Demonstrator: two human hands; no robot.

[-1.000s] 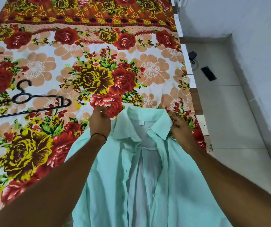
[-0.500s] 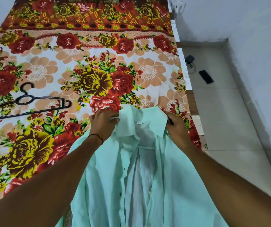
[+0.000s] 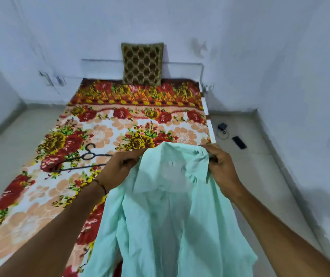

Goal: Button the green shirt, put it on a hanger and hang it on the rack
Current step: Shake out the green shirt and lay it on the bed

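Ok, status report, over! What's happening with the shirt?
Left hand and right hand gripping green shirt by collar. Hanger on bed, untouched. Nothing blocking.

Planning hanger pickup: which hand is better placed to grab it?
Left, probably. The hanger lies on the bed beside the left hand; the right hand grips the shirt on the far side.

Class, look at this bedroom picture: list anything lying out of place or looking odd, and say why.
A charger and a dark slim device lie on the floor beside the bed, where feet could catch them. The cushion stands upright against the wall rather than lying flat.
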